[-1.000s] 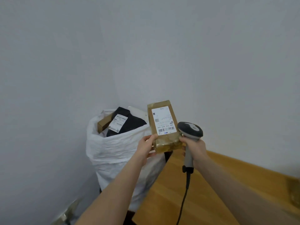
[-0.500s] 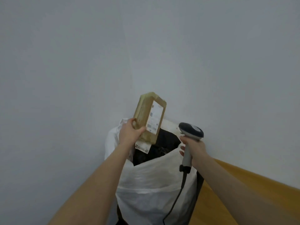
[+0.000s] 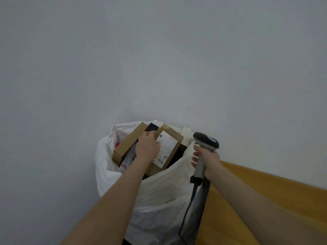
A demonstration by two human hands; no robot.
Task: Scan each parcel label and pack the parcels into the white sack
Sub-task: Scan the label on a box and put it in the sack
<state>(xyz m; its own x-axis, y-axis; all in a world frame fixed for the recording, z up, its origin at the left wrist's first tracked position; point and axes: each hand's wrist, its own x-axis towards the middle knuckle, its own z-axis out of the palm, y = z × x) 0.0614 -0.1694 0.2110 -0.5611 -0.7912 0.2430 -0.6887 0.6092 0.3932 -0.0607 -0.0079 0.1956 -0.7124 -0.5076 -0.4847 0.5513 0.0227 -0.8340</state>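
The white sack stands open in the corner, filled with parcels. My left hand reaches into its mouth and holds the left edge of a brown taped parcel whose white barcode label faces up. That parcel lies on top of the others, inside the sack's rim. Beside it, to the left, a long plain cardboard box leans against the sack's wall, and a black parcel shows behind my fingers. My right hand grips the grey handle of the barcode scanner, held upright just right of the sack.
A wooden table top runs along the wall at the lower right, touching the sack. The scanner's black cable hangs down in front of the sack. Bare grey walls close in behind and to the left.
My left hand has lowered the brown labelled parcel from above the sack down into its mouth, laying it label-up on the other parcels. The scanner hand has stayed beside the sack.
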